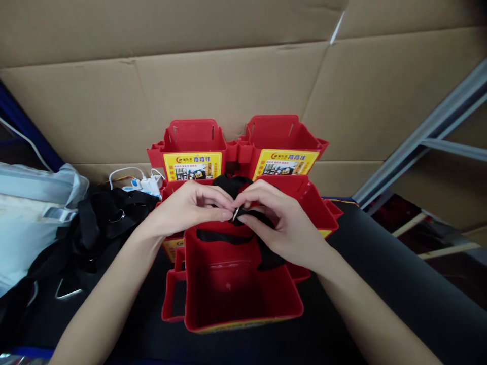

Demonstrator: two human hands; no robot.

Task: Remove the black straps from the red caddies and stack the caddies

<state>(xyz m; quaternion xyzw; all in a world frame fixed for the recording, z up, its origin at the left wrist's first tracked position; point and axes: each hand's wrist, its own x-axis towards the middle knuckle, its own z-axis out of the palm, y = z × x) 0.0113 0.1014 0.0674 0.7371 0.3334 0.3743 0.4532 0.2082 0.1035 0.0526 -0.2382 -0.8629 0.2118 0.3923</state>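
Observation:
Above the nearest red plastic box [243,304] my two hands meet at a small metal ring [236,213] on a black strap [272,253]. My left hand [201,205] pinches the ring between thumb and fingers. From the other side, my right hand [277,218] is closed on the black strap at the ring. One strap length lies along the box's back wall, and an end hangs into the box beneath my right hand. The exact threading of strap and ring is hidden by my fingertips.
More red boxes stand behind, two with yellow labels [285,165]. Left lie a heap of black straps [95,228] with metal rings, a pale plastic bag [30,218] and white plugs [146,183]. Cardboard [228,86] forms the back wall; a metal frame [414,137] stands right.

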